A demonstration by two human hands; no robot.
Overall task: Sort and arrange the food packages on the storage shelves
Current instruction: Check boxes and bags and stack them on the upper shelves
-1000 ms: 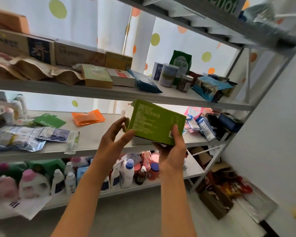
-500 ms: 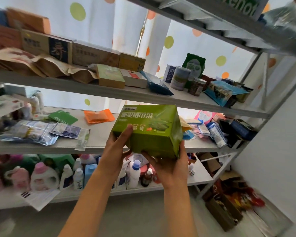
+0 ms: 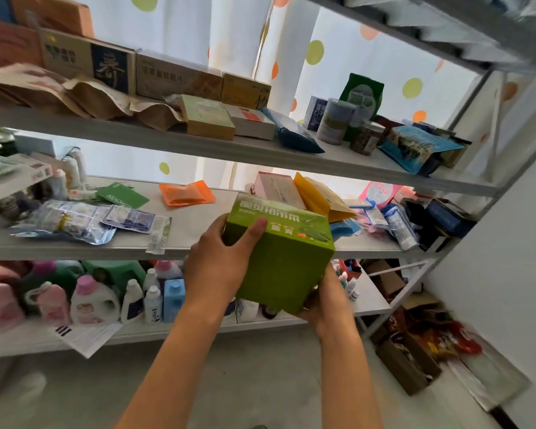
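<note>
Where packages lie, grey shelves (image 3: 198,239).

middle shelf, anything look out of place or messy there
Yes. On the middle shelf, a clear sachet hangs over the front edge, foil packets lie strewn flat, and an orange pouch sits alone. Behind the green box, held in both hands, a yellow pouch leans tilted.
</note>
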